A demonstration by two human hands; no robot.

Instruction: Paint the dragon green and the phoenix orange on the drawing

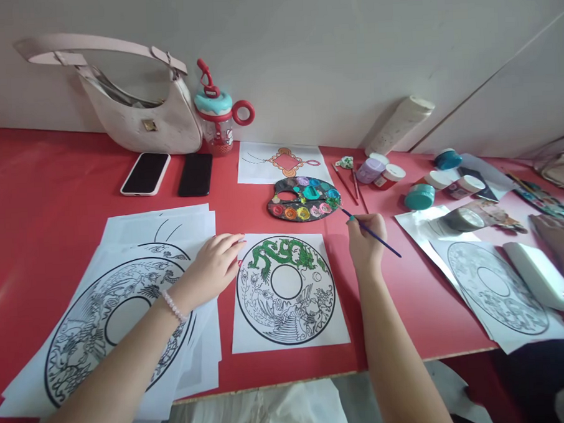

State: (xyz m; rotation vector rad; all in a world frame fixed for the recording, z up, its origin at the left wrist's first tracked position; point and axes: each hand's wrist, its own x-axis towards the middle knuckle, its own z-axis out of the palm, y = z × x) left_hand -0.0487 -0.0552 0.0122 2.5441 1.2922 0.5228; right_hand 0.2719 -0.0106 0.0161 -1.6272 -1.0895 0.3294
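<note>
My right hand [367, 240] pinches a thin dark-blue paintbrush [379, 238]. The brush's tip reaches the green paint at the right edge of a dark paint palette [305, 218], whose wells hold several colours. In front of me lies a sheet with a round line drawing [286, 317]; its dragon along the top is painted green, while the phoenix below is bare outline. Fingers stretched out, my left hand [214, 261] rests at this sheet's upper left edge, partly above a stack of larger printed sheets [193, 225]. A beaded bracelet circles that wrist.
Behind are a white handbag [142, 127], a cup with a red straw [217, 124], two phones [146, 174] and a knot picture [256, 169]. Paint jars [419, 196], a paper roll [402, 122] and brushes [349, 183] stand right. Another person's hand [561, 240] is at far right.
</note>
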